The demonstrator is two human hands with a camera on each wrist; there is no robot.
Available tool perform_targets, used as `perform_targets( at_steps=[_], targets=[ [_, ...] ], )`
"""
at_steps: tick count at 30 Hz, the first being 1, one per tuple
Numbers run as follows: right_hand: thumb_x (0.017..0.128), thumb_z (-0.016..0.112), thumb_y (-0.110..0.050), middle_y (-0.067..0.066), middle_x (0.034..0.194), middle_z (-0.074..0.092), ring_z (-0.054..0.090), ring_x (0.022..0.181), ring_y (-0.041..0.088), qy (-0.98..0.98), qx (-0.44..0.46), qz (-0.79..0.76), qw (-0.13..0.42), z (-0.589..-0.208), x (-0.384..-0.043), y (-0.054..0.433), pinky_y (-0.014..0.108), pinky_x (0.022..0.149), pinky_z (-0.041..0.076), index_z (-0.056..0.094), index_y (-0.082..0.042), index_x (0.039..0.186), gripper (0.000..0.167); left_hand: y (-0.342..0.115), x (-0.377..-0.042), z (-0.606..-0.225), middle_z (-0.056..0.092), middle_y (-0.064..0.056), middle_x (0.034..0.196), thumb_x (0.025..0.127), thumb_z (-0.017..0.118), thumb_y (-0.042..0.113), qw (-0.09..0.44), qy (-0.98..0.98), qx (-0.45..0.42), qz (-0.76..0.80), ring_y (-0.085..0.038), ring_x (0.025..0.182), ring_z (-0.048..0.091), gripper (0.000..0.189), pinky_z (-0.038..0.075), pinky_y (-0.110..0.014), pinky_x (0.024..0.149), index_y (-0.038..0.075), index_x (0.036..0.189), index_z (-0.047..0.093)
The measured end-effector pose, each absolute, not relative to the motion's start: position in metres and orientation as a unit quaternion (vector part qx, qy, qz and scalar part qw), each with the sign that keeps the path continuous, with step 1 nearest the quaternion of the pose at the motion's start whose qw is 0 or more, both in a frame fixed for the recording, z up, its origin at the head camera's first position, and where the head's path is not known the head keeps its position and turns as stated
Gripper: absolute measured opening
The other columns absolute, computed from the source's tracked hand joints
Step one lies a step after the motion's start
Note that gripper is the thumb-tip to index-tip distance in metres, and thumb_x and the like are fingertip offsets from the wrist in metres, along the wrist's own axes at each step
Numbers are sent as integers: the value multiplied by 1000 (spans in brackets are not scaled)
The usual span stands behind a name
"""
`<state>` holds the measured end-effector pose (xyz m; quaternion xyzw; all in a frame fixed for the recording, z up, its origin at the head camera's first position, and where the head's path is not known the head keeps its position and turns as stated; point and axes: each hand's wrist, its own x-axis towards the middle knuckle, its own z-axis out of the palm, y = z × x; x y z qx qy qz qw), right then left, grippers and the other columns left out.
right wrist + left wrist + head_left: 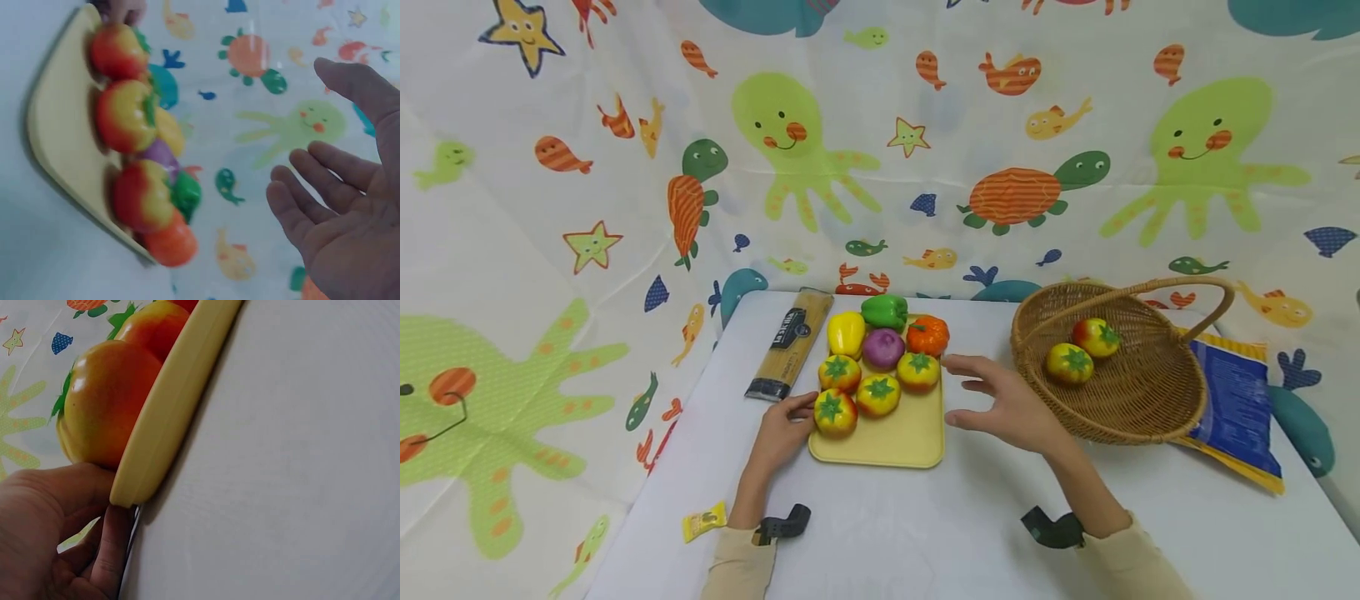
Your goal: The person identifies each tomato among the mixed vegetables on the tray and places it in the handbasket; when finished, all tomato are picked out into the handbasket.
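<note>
A yellow tray (906, 437) holds several red-and-yellow tomatoes (877, 395), a yellow pepper (846, 334), a green pepper (884, 312), a purple onion (883, 348) and an orange pumpkin-like vegetable (928, 336). At the tray's left edge, my left hand (782, 435) pinches the rim beside the nearest tomato (109, 403); thumb and fingers lie on either side of it in the left wrist view. My right hand (1011, 404) hovers just off the tray's right side, fingers spread and holding nothing. The right wrist view shows its palm (356, 244) bare.
To the right stands a wicker basket (1150, 408) with two more tomatoes (1070, 363) inside and a tall handle. A blue-and-yellow bag (1236, 417) lies partly behind it. A spaghetti pack (792, 342) lies left of the tray, and a small yellow packet (704, 522) nearer me.
</note>
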<state>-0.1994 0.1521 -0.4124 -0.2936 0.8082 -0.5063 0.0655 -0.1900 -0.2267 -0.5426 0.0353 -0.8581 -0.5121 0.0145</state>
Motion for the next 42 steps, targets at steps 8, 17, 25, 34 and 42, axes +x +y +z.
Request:
perform_targets(
  at_steps=[8,17,25,34,42],
  targets=[
    [78,85,-34,7,142,53,50,128,25,813,-257,-516,82,-454,-214,100,45,103,43,52,-9,141,76,-227,-190,-542,68,-6,113,89,71,11,13,-859,39,-510,-19,99,64,42,54,-33,84,6,130,64],
    [78,86,-25,11,141,53,50,126,36,830,-242,-501,51,-481,-222,67,52,101,44,51,-8,143,76,-227,-188,-543,68,-5,112,88,72,11,12,-857,41,-513,-18,97,65,43,54,-32,83,7,130,64],
    [78,86,-27,6,139,54,50,127,25,852,-231,-468,36,-495,-227,55,42,104,43,52,-8,142,75,-226,-189,-542,68,-5,112,88,71,11,6,-858,41,-512,-18,98,64,44,54,-32,84,7,131,64],
    [78,86,-30,7,138,54,48,129,25,860,-221,-459,17,-502,-229,40,43,107,39,52,-6,141,75,-227,-191,-540,68,-6,112,89,71,11,10,-858,34,-512,-19,99,64,42,54,-33,84,7,130,64],
    [79,84,-33,11,139,54,48,129,28,878,-188,-440,7,-506,-232,27,44,107,39,52,-5,141,75,-227,-189,-542,68,-7,112,88,71,8,16,-858,31,-513,-20,98,64,42,54,-32,83,5,130,64]
  ],
)
